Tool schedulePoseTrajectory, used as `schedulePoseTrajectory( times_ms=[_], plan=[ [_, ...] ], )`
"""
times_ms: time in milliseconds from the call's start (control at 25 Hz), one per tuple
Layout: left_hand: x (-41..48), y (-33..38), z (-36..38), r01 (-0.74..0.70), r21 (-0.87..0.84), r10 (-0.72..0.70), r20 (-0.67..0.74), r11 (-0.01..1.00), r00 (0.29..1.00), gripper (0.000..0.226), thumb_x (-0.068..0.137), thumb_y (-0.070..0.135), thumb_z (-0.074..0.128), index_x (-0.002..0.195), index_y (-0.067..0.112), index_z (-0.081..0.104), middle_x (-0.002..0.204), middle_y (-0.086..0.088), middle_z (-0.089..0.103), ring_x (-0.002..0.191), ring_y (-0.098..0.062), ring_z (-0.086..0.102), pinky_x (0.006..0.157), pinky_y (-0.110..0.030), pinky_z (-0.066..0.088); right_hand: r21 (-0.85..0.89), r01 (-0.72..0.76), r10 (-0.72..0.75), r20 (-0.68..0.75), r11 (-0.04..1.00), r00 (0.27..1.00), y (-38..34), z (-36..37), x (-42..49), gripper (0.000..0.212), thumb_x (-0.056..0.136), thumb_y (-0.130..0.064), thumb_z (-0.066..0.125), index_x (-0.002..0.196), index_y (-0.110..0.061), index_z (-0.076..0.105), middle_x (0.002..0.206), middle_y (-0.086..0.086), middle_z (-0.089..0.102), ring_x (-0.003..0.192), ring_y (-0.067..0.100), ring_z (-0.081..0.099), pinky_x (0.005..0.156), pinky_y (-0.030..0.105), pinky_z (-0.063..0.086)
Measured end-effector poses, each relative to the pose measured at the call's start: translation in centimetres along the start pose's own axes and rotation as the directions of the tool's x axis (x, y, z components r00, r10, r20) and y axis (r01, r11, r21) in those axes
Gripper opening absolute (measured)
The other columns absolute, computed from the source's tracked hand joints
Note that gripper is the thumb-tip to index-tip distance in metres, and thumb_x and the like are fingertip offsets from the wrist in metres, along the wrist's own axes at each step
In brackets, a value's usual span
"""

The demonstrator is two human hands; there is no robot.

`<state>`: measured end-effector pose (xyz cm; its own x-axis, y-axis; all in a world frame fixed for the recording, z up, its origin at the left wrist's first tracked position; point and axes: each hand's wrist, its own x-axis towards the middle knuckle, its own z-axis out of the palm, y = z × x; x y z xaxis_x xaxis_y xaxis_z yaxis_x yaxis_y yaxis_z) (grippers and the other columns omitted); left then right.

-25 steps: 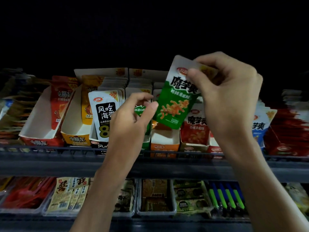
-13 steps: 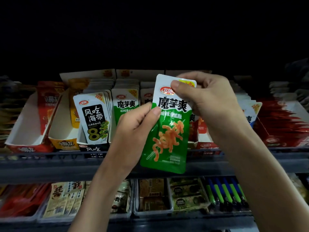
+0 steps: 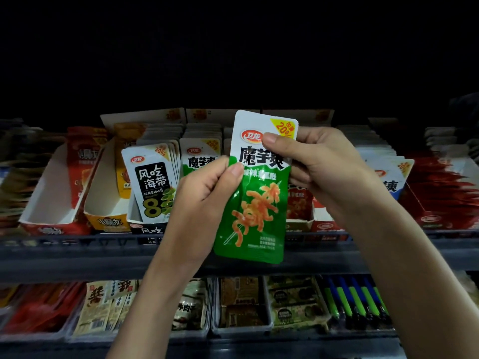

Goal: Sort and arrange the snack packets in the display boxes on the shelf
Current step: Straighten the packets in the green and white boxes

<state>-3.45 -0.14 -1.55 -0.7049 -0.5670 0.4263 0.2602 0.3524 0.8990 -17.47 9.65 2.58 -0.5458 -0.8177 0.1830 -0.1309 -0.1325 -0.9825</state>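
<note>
A green-and-white foil snack packet [image 3: 255,193] is held upright at the centre of the frame, in front of the upper shelf and outside every box. Its left edge is pinched by the left hand [image 3: 204,195], thumb on the front. Its upper part is gripped by the right hand [image 3: 321,167], thumb laid just beside the red oval logo. The middle display boxes are largely hidden by the packet and both hands.

Behind, cardboard boxes are ranged side by side on the grey metal shelf [image 3: 77,252]. At the left of the frame a red-and-white box [image 3: 46,206] is seen with its white inner wall exposed, and an orange box [image 3: 103,200] stands beside it. Next comes a black-and-white box of kelp packets [image 3: 153,187], then a row of matching green packets [image 3: 201,156], partly covered by the left hand. Red packets [image 3: 299,203] show between the held packet and the right wrist. Blue-and-white packets [image 3: 388,177] and a red box [image 3: 440,198] lie towards the right edge. On the lower shelf, clear plastic trays [image 3: 242,329], beige packets [image 3: 103,307] and green-and-blue sticks [image 3: 355,299] are seen.

"魔芋爽" is printed in black on the held packet, "卫龙" in its logo and "20%" in its yellow corner. "风吃海带", a large "8" and "30%" are read on the kelp packets. The small print is too blurred to read.
</note>
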Motion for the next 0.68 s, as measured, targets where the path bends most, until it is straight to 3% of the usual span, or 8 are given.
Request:
schedulePoseTrajectory(
  times_ms=[80,160,320,480,560,680],
  plan=[
    [0.1,-0.1,-0.4,-0.017,0.013,0.017,-0.069,1.0,0.997,0.033,0.101,0.025,0.047,0.084,-0.003,0.054,0.074,-0.018,0.06,0.065,-0.033,0.06,0.054,-0.045,0.049,-0.001,0.012,-0.011,0.029,1.0,1.0,0.3,0.4,0.4,0.015,0.09,-0.019,0.066,0.092,-0.006,0.073,0.066,0.008,0.06,0.04,0.006,0.033,0.041,0.018,0.026],
    [0.3,-0.3,-1.1,-0.029,0.036,0.034,-0.143,0.999,0.989,0.031,0.099,0.023,0.049,0.076,0.003,0.052,0.065,-0.005,0.058,0.058,-0.018,0.055,0.049,-0.031,0.045,-0.006,0.042,-0.042,0.016,0.999,0.999,0.7,1.2,0.7,0.016,0.09,-0.015,0.066,0.098,-0.002,0.072,0.067,0.007,0.063,0.041,0.004,0.041,0.04,0.016,0.033],
    [0.6,-0.7,-2.7,-0.002,0.046,0.016,-0.328,0.999,0.945,0.024,0.097,0.018,0.055,0.074,0.013,0.058,0.062,0.013,0.058,0.056,0.002,0.052,0.051,-0.014,0.04,-0.004,0.201,-0.2,-0.117,0.98,0.973,1.6,3.1,1.5,0.015,0.092,-0.011,0.065,0.102,-0.001,0.07,0.074,0.009,0.068,0.051,0.009,0.055,0.049,0.02,0.047],
    [0.3,-1.3,-5.2,0.016,0.114,0.049,-0.543,0.993,0.838,0.028,0.097,0.025,0.057,0.069,0.026,0.058,0.058,0.019,0.048,0.058,-0.002,0.04,0.061,-0.028,0.033,0.045,0.321,-0.303,-0.227,0.946,0.925,2.5,5.0,2.5,0.01,0.094,-0.01,0.064,0.1,-0.006,0.07,0.079,0.005,0.069,0.067,0.014,0.063,0.066,0.024,0.055],
    [0.4,-2.1,-6.1,0.134,0.13,-0.038,-0.561,0.982,0.827,0.025,0.095,0.026,0.058,0.071,0.027,0.058,0.057,0.017,0.05,0.056,-0.007,0.041,0.059,-0.035,0.034,0.013,0.318,-0.309,-0.204,0.948,0.929,2.9,6.2,2.8,0.008,0.094,-0.01,0.063,0.098,-0.008,0.07,0.079,0.002,0.069,0.07,0.014,0.063,0.069,0.024,0.056],
    [0.6,-3.3,-6.4,0.369,0.321,-0.17,-0.509,0.873,0.844,0.007,0.09,0.032,0.062,0.084,0.029,0.06,0.071,0.01,0.061,0.071,-0.017,0.061,0.068,-0.042,0.051,-0.201,0.256,-0.291,-0.171,0.945,0.941,4.1,7.5,3.4,0.008,0.095,-0.018,0.064,0.09,-0.016,0.07,0.075,0.008,0.069,0.068,0.015,0.063,0.066,0.028,0.054]
  ],
)
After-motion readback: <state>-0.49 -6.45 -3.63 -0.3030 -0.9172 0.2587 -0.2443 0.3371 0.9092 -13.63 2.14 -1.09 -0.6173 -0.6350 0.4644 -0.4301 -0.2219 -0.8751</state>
